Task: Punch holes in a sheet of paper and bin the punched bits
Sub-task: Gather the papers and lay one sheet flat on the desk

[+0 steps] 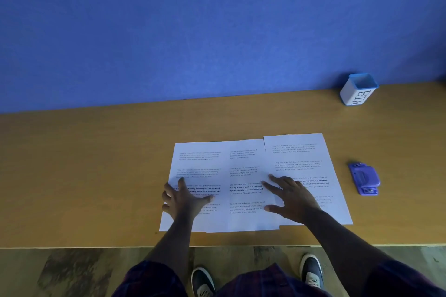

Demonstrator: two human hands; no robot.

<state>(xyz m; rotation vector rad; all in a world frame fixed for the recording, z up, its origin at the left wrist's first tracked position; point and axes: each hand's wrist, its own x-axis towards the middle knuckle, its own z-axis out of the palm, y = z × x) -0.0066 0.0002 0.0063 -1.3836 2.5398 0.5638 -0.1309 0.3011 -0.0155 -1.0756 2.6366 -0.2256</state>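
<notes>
Three printed white sheets lie overlapping side by side on the wooden desk: a left sheet (198, 159), a middle sheet (245, 219) and a right sheet (301, 152). My left hand (184, 200) rests flat with spread fingers on the left sheet. My right hand (293, 198) lies flat, fingers apart, across the seam of the middle and right sheets. A purple hole punch (364, 179) sits on the desk to the right of the papers, apart from both hands. A small white cup with a blue rim marked BIN (358, 90) stands at the back right.
The wooden desk (84, 164) runs up to a blue partition wall (193, 31) at the back. Its front edge is close to my body, with the floor and my shoes below.
</notes>
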